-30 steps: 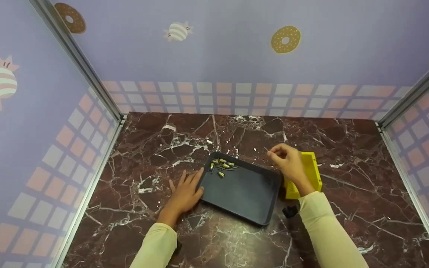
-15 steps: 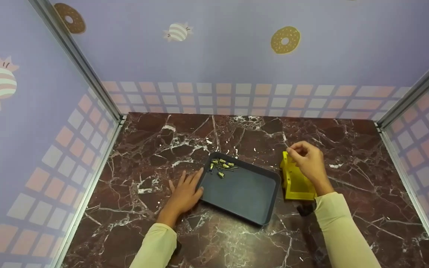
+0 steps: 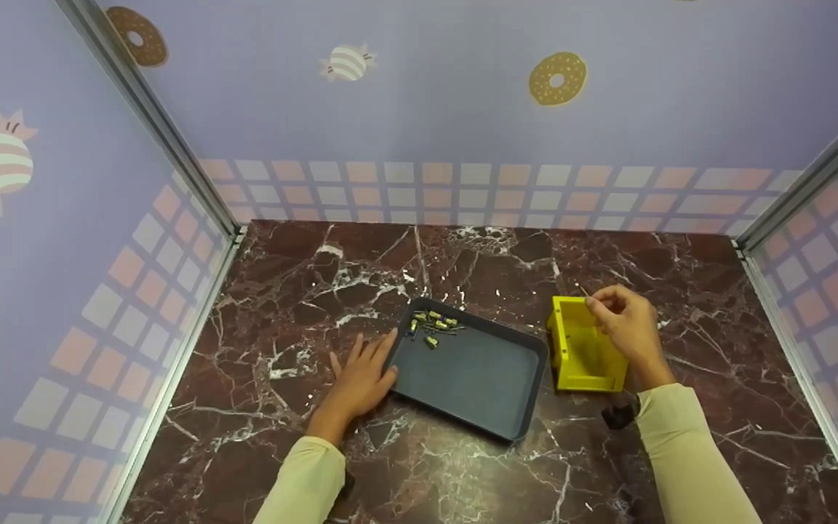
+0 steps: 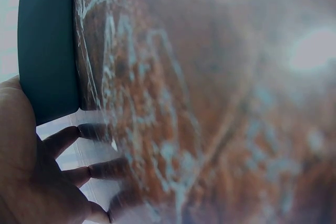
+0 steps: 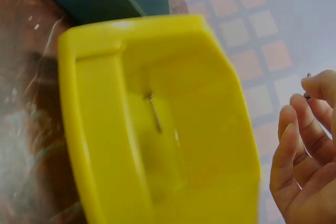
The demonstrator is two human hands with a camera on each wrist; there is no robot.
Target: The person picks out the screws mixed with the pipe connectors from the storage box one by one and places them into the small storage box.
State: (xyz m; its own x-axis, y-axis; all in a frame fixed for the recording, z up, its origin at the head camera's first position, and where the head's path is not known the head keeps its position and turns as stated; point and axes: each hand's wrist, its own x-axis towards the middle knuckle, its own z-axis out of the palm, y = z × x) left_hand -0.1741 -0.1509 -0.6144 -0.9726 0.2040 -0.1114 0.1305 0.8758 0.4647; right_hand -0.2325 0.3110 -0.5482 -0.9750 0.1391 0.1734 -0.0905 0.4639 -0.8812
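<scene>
Left grip [image 4: 31, 177] against tray [image 4: 48, 45], tabletop [image 4: 173, 98] (blurred)

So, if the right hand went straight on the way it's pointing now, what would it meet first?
Probably the patterned back wall; above the marble tabletop the way looks free, though the height of the right hand over the yellow bin is unclear.

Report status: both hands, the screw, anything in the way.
Left hand touching tray. Right hand pinching screw by yellow bin. Another screw inside bin. No obstruction seen between held screw and bin.
</scene>
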